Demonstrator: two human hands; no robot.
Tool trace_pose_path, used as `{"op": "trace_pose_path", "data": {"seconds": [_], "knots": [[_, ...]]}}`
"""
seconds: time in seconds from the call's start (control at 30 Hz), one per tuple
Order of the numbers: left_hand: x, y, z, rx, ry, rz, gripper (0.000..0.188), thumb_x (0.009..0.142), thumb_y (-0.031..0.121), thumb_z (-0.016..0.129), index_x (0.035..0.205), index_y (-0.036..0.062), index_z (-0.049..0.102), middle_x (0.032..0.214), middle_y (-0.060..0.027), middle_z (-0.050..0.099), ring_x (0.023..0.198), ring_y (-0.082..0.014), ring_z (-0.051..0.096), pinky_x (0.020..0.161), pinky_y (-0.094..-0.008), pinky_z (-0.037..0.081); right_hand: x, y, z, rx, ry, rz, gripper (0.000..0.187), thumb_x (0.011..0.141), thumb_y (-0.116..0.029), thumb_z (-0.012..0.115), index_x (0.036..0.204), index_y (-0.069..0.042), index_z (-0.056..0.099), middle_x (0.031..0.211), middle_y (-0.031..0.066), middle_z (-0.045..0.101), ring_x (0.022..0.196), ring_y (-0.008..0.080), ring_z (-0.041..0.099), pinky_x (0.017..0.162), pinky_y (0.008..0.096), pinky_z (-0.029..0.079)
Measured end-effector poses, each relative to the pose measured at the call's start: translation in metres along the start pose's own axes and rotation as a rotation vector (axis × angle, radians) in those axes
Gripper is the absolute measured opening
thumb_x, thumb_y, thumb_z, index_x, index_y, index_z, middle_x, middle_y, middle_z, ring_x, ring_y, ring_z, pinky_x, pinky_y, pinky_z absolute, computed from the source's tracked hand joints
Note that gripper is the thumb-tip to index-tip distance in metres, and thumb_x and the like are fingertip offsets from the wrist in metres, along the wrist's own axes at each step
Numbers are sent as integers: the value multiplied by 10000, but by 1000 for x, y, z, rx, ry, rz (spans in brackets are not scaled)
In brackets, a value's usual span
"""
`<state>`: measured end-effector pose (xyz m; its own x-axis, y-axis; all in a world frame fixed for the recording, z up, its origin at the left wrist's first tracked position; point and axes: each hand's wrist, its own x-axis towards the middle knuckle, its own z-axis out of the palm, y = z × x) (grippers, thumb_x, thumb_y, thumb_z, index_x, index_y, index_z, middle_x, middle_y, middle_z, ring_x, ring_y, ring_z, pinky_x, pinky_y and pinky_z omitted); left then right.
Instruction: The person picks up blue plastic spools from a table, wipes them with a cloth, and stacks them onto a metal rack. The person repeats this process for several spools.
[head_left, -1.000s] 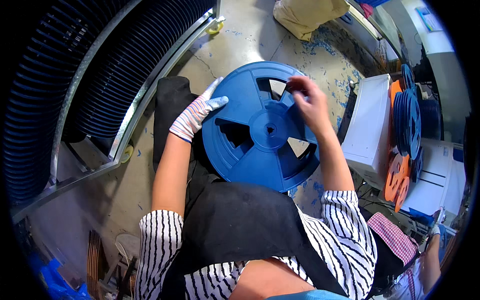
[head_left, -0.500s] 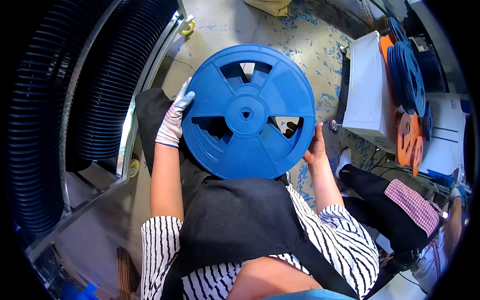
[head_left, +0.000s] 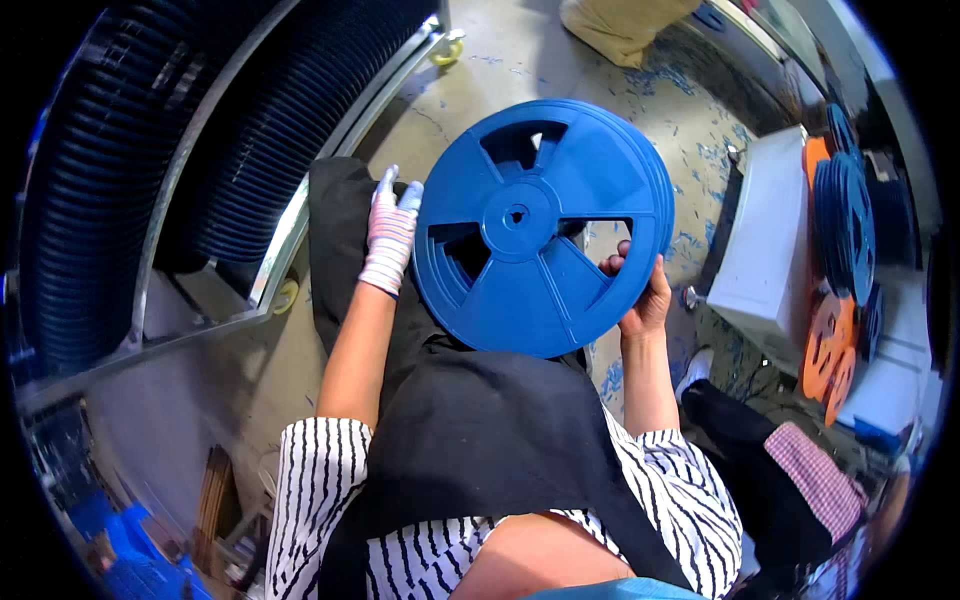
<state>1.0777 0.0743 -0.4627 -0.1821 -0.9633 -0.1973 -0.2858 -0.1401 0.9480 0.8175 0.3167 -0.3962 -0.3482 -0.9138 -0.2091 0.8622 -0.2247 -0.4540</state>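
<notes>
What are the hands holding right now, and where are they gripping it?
A blue reel, held by its rim: the gloved left hand at its left edge, the bare right hand at its lower right edge.

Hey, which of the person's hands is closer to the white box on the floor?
Right. The right hand grips the lower right edge of the blue reel, on the side toward the white box. The gloved left hand is at the reel's far left edge.

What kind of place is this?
Probably a factory or warehouse floor. A wheeled metal rack holds dense rows of dark blue plastic reels, more blue and orange reels stand stacked at right, and the concrete floor is littered with blue flecks.
</notes>
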Motion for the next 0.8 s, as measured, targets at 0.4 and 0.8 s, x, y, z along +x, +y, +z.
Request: {"op": "trace_pose_path", "data": {"seconds": [0.4,0.8], "knots": [[-104,80,45,-26,-402,-66,875,796,387,701,1436,0,246,1349,-228,446,1244,-287,432,1031,-369,340,-20,30,62,-537,-25,-115,654,782,-193,719,1317,4,399,1209,115,552,1111,264,535,978,392,412],[-186,-1,-188,-1536,-308,-187,555,947,326,425,1308,-95,406,1228,-254,538,1034,-357,598,941,-447,487,16,10,87,-355,-3,-103,331,957,-308,499,1058,8,486,899,104,533,775,201,538,733,326,481]]}}
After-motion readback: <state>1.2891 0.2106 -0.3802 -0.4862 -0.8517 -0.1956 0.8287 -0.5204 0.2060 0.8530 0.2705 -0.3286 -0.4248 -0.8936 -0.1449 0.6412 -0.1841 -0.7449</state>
